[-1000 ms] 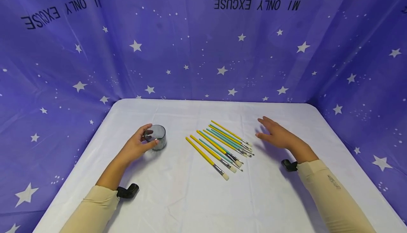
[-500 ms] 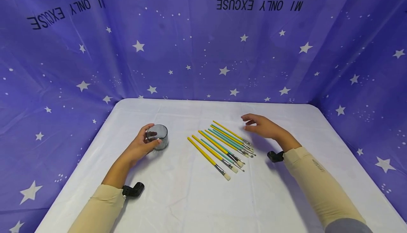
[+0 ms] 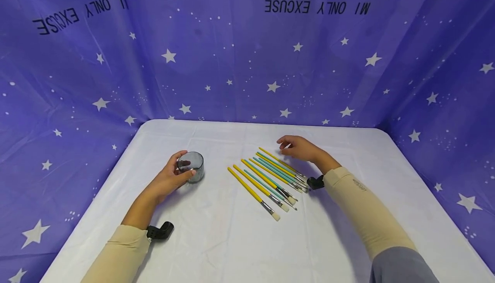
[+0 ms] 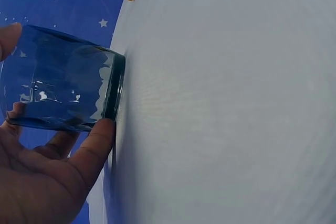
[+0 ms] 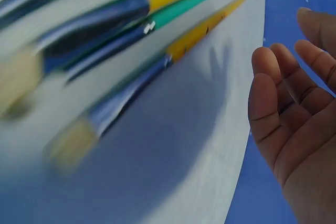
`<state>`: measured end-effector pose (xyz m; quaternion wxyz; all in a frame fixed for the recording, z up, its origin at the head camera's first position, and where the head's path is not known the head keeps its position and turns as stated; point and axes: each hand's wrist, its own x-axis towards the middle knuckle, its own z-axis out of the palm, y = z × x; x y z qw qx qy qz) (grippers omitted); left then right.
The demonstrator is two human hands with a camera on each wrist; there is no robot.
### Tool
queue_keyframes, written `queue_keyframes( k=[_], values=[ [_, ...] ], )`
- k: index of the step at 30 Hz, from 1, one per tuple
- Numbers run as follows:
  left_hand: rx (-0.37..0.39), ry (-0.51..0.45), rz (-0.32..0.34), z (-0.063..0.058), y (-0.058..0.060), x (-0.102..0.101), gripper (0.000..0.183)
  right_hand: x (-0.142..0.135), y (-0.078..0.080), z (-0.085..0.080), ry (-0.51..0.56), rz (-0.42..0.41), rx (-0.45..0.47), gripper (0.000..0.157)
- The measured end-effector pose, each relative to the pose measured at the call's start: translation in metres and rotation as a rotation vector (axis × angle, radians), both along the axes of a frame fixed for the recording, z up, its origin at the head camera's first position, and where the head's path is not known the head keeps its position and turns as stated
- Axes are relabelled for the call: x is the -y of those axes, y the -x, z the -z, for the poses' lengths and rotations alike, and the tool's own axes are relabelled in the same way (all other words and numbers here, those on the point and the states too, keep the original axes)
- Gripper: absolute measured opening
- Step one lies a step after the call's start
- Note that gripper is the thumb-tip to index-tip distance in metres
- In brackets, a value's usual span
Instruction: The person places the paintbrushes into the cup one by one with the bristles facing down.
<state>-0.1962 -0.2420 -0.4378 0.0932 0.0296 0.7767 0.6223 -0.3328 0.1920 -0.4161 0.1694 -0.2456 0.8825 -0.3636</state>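
Here, the backdrop (image 3: pixel 243 55) reads "ONLY EXCUSE"; left hand (image 3: pixel 169 180) grips glass (image 3: pixel 197 165); right hand (image 3: pixel 300 148), loosely curled, empty.

Right hand (image 3: pixel 299 148) moved left, now beside paintbrushes (image 3: pixel 245 185), far side. Fingers (image 5: pixel 262 100) more bent. More grey sleeve (image 3: pixel 400 266) near right.

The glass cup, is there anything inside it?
Nothing shows inside the glass cup; the dark patch is fingers of the left hand seen through its clear wall. The thumb covers one small part, so I can't see there.
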Motion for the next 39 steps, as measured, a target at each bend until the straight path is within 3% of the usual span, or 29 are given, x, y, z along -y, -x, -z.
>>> queue_keyframes(
  k=[12,18,39],
  values=[
    [-0.005,0.007,-0.006,-0.002,-0.001,0.001,0.084,0.035,0.019,0.0,-0.107,-0.028,-0.072,0.036],
    [-0.003,0.006,-0.005,-0.001,-0.001,0.002,0.084,0.05,0.027,0.007,-0.151,-0.029,-0.061,0.034],
    [0.016,-0.003,-0.004,0.0,0.0,0.0,0.085,0.066,0.03,0.007,-0.277,-0.076,-0.018,0.034]
  ],
)
